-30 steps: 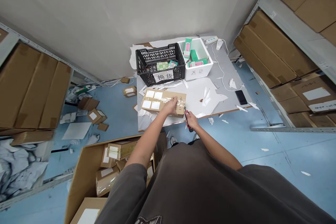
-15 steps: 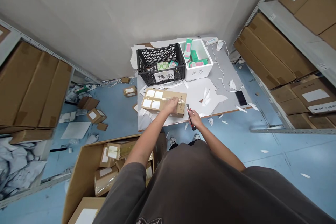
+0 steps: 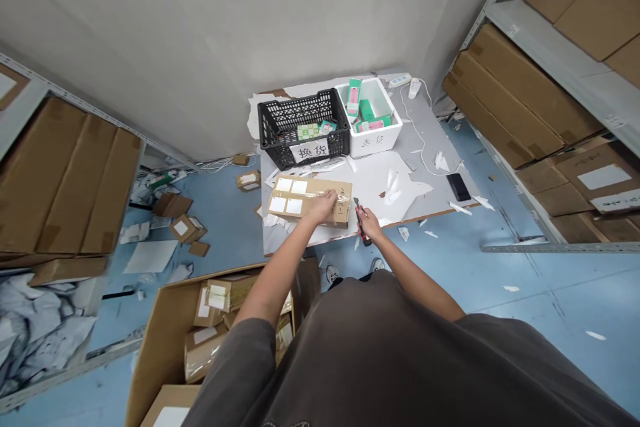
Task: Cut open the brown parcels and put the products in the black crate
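A taped cardboard box (image 3: 285, 208) with several white labels and handwriting at its right end lies near the front edge of the table. On its top, beside the writing, rests my left hand (image 3: 323, 207), fingers stretched forward over the clear tape. My right hand (image 3: 369, 221) is closed around a red and black box cutter (image 3: 361, 215). The cutter's tip points up and away, just right of the box and apart from it.
Behind the box stand a black crate (image 3: 280, 140) and a white foam box (image 3: 373, 141), both holding small packages. A phone (image 3: 458, 187), paper scraps and a cable lie at right. A large carton (image 3: 165, 320) of parcels stands at lower left. Shelves flank both sides.
My left hand has flattened slightly on the box top, its fingers reaching further forward. The box cutter stays beside the box, and the whole view has shifted slightly.
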The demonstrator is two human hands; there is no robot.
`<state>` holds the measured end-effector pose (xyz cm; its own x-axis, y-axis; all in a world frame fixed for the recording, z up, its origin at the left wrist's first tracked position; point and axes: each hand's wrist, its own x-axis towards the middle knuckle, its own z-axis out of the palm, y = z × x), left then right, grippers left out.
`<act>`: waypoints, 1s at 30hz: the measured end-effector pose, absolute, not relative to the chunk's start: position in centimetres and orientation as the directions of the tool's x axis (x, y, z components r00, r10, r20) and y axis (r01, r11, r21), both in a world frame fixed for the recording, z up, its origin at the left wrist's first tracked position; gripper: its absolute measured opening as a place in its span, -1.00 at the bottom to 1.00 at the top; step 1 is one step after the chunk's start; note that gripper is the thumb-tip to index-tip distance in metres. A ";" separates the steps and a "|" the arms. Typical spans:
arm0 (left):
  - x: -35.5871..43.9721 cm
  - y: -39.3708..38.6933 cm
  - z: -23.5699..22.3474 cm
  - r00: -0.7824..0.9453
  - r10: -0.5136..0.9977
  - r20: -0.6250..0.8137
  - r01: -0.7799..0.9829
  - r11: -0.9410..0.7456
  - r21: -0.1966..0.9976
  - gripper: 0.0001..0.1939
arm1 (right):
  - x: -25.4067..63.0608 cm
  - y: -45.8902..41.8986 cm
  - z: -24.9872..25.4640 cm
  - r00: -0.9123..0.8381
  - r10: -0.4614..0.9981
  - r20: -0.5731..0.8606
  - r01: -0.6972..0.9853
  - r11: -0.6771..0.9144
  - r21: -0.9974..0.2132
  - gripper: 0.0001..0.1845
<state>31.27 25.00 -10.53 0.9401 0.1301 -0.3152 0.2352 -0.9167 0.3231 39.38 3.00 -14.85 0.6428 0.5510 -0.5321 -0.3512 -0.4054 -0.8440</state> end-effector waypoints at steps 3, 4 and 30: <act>31.8 25.1 -10.1 0.932 0.195 -0.305 0.306 -0.875 0.375 -0.46 | 39.6 2.7 -14.8 0.633 0.554 -0.541 -0.375 -0.392 -0.840 -0.64; 32.1 25.1 -10.0 0.925 0.236 -0.299 0.343 -0.859 0.382 -0.59 | 39.7 2.5 -14.8 0.633 0.554 -0.541 -0.379 -0.388 -0.840 -0.64; 37.0 27.6 -11.4 0.875 0.154 -0.459 0.238 -0.962 0.131 -0.14 | 41.5 2.2 -13.3 0.621 0.589 -0.517 -0.159 -0.551 -0.819 -0.73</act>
<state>36.97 27.63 -11.36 0.8749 0.1540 -0.4591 0.2383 -0.9623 0.1313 41.53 2.17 -13.32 0.6206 0.5894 -0.5172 -0.1591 -0.5512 -0.8191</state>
